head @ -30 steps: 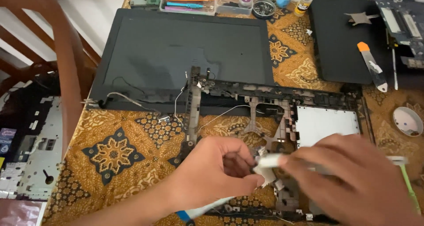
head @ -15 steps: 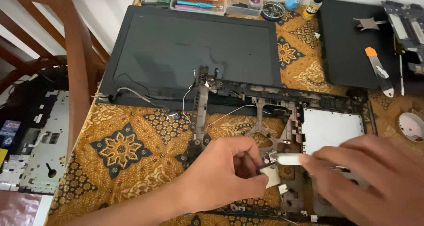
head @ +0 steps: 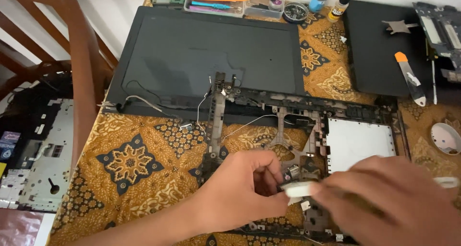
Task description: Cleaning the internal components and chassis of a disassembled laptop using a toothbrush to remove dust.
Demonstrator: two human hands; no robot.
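Pinching a small white part (head: 298, 189) at lower centre, left hand (head: 240, 193) closed on one end; right hand (head: 384, 202) gripping the other, blurred; both over the stripped laptop frame (head: 307, 130); detached screen lid (head: 206, 58) upper left.

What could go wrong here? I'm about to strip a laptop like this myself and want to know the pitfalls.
1. The thin loose wires trailing from the black lid panel to the bare chassis frame might snag or tear if the frame shifts.
2. Both the left hand and right hand crowd one small white part, hiding it; a slip could strain it.
3. The open dish of small parts near the far table edge could spill.
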